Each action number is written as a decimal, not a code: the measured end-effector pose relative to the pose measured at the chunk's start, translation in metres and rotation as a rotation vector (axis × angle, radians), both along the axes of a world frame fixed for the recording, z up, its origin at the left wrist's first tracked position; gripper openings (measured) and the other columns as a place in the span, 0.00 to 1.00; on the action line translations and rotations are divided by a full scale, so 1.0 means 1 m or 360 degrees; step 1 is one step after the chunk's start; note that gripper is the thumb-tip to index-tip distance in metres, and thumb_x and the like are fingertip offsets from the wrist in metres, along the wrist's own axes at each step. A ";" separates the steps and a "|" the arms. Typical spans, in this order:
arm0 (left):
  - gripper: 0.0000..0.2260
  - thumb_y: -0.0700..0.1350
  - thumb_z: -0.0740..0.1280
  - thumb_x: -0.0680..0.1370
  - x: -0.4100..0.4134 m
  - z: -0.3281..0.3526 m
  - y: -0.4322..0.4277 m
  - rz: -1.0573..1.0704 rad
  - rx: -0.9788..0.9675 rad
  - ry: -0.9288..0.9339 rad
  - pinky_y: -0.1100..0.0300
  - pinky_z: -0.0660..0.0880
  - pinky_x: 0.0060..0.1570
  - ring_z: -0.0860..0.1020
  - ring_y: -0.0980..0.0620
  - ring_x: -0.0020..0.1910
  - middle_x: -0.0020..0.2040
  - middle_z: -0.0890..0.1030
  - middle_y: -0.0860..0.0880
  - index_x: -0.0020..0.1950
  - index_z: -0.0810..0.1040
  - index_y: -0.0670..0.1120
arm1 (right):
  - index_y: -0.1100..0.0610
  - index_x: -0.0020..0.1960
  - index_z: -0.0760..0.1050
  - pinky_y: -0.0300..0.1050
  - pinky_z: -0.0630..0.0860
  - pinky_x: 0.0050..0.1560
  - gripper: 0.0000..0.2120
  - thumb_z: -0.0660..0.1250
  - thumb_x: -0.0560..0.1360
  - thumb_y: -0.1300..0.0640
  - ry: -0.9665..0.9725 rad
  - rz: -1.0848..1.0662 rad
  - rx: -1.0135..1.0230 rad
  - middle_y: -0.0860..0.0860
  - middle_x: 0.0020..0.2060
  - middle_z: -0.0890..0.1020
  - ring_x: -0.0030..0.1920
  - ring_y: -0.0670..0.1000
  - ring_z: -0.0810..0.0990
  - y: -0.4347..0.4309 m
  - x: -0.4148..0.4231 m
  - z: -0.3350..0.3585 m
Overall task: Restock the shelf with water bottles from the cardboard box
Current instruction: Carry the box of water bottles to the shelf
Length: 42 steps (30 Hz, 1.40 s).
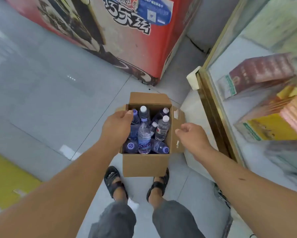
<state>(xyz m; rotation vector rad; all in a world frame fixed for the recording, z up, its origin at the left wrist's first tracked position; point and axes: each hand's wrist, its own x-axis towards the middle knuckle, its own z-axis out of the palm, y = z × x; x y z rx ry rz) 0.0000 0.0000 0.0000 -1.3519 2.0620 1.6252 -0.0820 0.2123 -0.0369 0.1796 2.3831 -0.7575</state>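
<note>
An open cardboard box [144, 164] stands on the tiled floor just ahead of my sandalled feet. Inside it are several clear water bottles [144, 134] with purple or white caps, some upright and some leaning. My left hand [116, 125] lies over the box's left edge, with its fingers curled round the left flap. My right hand [191, 135] is at the right flap [177, 115], where its thumb and curled fingers pinch the outer edge. No shelf with bottles is in sight.
A red chest freezer [127, 42] covered in printed graphics stands beyond the box. On the right is a glass display counter [213, 100] with a gold frame, holding stacked cartons. A yellow object [5, 179] lies on the floor at the left.
</note>
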 end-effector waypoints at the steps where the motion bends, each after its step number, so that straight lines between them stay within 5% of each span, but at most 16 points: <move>1: 0.11 0.55 0.59 0.81 -0.004 -0.018 -0.004 -0.0009 -0.0017 0.0010 0.42 0.77 0.58 0.77 0.47 0.46 0.46 0.81 0.48 0.43 0.77 0.55 | 0.53 0.69 0.72 0.54 0.76 0.61 0.23 0.66 0.76 0.47 0.0019 -0.0006 0.0039 0.52 0.64 0.78 0.62 0.55 0.77 -0.004 -0.005 -0.017; 3: 0.13 0.55 0.59 0.81 -0.010 -0.068 -0.013 -0.0067 -0.0104 0.0010 0.45 0.76 0.59 0.78 0.46 0.51 0.50 0.83 0.48 0.54 0.80 0.52 | 0.53 0.69 0.72 0.53 0.75 0.61 0.24 0.66 0.75 0.46 0.0050 0.0000 0.0098 0.52 0.64 0.78 0.62 0.55 0.77 -0.010 -0.017 -0.055; 6: 0.14 0.56 0.59 0.80 -0.014 -0.138 -0.020 -0.0109 -0.0200 -0.0054 0.49 0.75 0.56 0.79 0.43 0.53 0.47 0.81 0.51 0.55 0.79 0.50 | 0.55 0.70 0.71 0.50 0.74 0.61 0.26 0.67 0.75 0.46 0.0050 0.0006 0.0172 0.53 0.65 0.78 0.63 0.56 0.77 -0.015 -0.029 -0.114; 10: 0.24 0.59 0.62 0.79 -0.017 -0.216 -0.028 -0.0073 -0.0311 -0.0172 0.49 0.72 0.59 0.77 0.41 0.63 0.67 0.78 0.46 0.72 0.71 0.50 | 0.55 0.68 0.72 0.49 0.76 0.56 0.25 0.66 0.74 0.45 0.0110 0.0053 0.0287 0.54 0.61 0.80 0.59 0.58 0.78 -0.016 -0.037 -0.177; 15: 0.05 0.53 0.68 0.73 -0.021 -0.268 -0.033 -0.0028 -0.0156 -0.0097 0.49 0.78 0.51 0.81 0.45 0.48 0.44 0.82 0.56 0.48 0.77 0.58 | 0.52 0.55 0.74 0.52 0.76 0.47 0.10 0.64 0.76 0.50 0.0292 0.0076 0.0301 0.52 0.48 0.82 0.49 0.59 0.80 -0.016 -0.038 -0.223; 18: 0.01 0.47 0.71 0.71 -0.022 -0.278 -0.045 -0.0021 0.0032 -0.0211 0.44 0.82 0.50 0.83 0.44 0.43 0.39 0.84 0.52 0.39 0.80 0.53 | 0.54 0.50 0.73 0.51 0.75 0.45 0.07 0.61 0.77 0.51 0.0317 0.0122 0.0415 0.56 0.46 0.81 0.47 0.62 0.78 -0.016 -0.040 -0.242; 26: 0.09 0.51 0.69 0.78 -0.026 -0.300 -0.043 -0.0191 -0.0219 -0.0284 0.55 0.74 0.39 0.79 0.47 0.41 0.41 0.80 0.49 0.50 0.79 0.46 | 0.58 0.40 0.70 0.47 0.70 0.37 0.05 0.64 0.73 0.57 0.0420 0.0115 0.0611 0.57 0.38 0.79 0.39 0.62 0.76 -0.017 -0.044 -0.261; 33: 0.09 0.47 0.68 0.75 -0.025 -0.304 -0.056 -0.0574 -0.0809 -0.0431 0.60 0.62 0.28 0.70 0.50 0.30 0.32 0.74 0.48 0.39 0.76 0.43 | 0.57 0.33 0.67 0.45 0.63 0.30 0.12 0.67 0.71 0.57 0.0486 0.0184 0.0637 0.52 0.29 0.72 0.33 0.59 0.70 -0.011 -0.048 -0.265; 37: 0.08 0.45 0.70 0.73 -0.020 -0.296 -0.053 -0.0477 -0.0864 -0.0367 0.61 0.62 0.28 0.69 0.51 0.30 0.32 0.74 0.48 0.37 0.76 0.43 | 0.60 0.30 0.68 0.48 0.72 0.33 0.11 0.68 0.68 0.61 0.0587 0.0094 0.0518 0.56 0.27 0.74 0.33 0.62 0.74 -0.010 -0.040 -0.258; 42: 0.07 0.43 0.71 0.72 -0.020 -0.287 -0.059 -0.0466 -0.0870 -0.0339 0.61 0.63 0.27 0.71 0.50 0.30 0.32 0.76 0.46 0.36 0.76 0.42 | 0.61 0.28 0.66 0.45 0.68 0.30 0.12 0.68 0.65 0.63 0.0576 0.0057 0.0485 0.56 0.26 0.72 0.32 0.62 0.74 -0.013 -0.041 -0.251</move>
